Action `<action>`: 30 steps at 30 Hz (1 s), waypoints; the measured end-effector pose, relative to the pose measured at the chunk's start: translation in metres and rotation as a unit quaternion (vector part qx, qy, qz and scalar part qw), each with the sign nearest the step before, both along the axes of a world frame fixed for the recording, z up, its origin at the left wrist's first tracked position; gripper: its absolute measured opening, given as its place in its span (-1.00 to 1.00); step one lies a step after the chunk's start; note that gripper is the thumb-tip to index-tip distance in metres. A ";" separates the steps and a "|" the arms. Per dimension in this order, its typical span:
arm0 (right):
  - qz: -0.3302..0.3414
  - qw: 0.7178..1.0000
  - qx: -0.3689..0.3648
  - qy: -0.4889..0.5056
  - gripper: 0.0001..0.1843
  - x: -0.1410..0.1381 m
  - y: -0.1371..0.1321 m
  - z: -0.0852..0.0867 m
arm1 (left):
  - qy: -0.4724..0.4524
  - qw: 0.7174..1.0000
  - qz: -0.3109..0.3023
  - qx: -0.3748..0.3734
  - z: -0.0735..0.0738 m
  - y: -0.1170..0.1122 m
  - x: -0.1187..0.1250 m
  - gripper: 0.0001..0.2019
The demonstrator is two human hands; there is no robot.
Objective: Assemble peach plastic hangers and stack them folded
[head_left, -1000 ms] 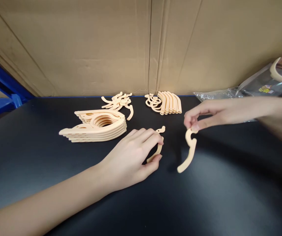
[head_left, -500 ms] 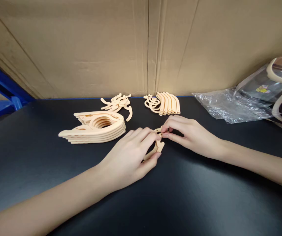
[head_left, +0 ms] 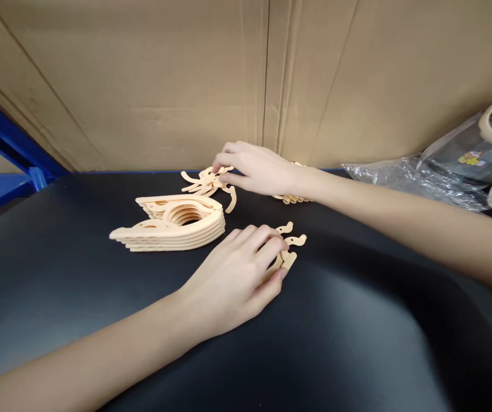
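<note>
My left hand (head_left: pixel 239 280) is closed around a beige plastic folding-hanger piece (head_left: pixel 288 260) on the black table. Its curved ends poke out past my fingertips; the rest is under my palm. My right hand (head_left: pixel 250 167) is stretched across to the loose pile of beige hanger hooks (head_left: pixel 205 182) at the back. Its thumb and fingers are apart and come down at the pile's right side, with nothing visibly lifted. Left of my left hand lies a neat stack of folded beige hangers (head_left: pixel 177 232).
Behind my right forearm, a row of curved beige hanger arms (head_left: pixel 292 199) is mostly hidden. Clear plastic wrapping (head_left: pixel 417 180) and a transparent bag (head_left: pixel 456 160) with beige trim lie at the right. A cardboard wall (head_left: pixel 164 86) closes off the back; a blue metal frame (head_left: pixel 5 149) stands left.
My right hand has let go of the piece at my left hand and moved left and away to the hook pile. My left hand keeps its hold. The view has shifted slightly.
</note>
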State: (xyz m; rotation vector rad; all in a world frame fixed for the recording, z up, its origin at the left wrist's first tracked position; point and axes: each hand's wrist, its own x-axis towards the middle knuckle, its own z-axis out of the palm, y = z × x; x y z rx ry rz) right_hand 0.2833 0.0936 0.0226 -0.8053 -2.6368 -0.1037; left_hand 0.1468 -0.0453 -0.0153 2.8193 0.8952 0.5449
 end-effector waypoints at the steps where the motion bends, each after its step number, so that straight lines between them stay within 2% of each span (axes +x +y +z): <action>1: 0.012 1.000 -0.001 -0.016 -0.72 -0.013 0.009 -0.001 | -0.001 1.000 0.001 -0.003 0.000 0.000 0.000 -0.76; 4: -0.008 0.999 -0.005 -0.053 -0.71 -0.044 0.026 -0.003 | -0.002 1.000 0.000 -0.017 0.000 0.001 -0.001 -0.75; 7: -0.040 0.997 -0.008 -0.073 -0.72 -0.061 0.033 -0.003 | -0.003 1.000 -0.002 -0.024 0.000 0.002 -0.002 -0.74; 11: -0.045 0.997 -0.030 -0.054 -0.87 -0.063 0.038 -0.002 | -0.007 1.000 -0.004 -0.024 -0.001 0.002 -0.003 -0.74; 14: -0.054 0.996 -0.057 -0.049 -0.88 -0.062 0.038 -0.001 | -0.008 1.000 -0.006 -0.022 -0.002 0.002 -0.003 -0.74; 19: -0.077 0.995 -0.037 -0.057 -0.69 -0.071 0.035 -0.002 | -0.011 1.000 -0.006 -0.017 -0.003 0.002 -0.002 -0.74; 23: -0.093 0.994 -0.020 -0.053 -0.80 -0.083 0.038 -0.003 | -0.011 1.000 -0.004 -0.020 -0.002 0.002 -0.003 -0.74; 30: -0.078 0.996 -0.019 -0.048 -0.72 -0.090 0.048 -0.002 | -0.001 1.000 -0.003 -0.029 -0.001 0.000 -0.002 -0.72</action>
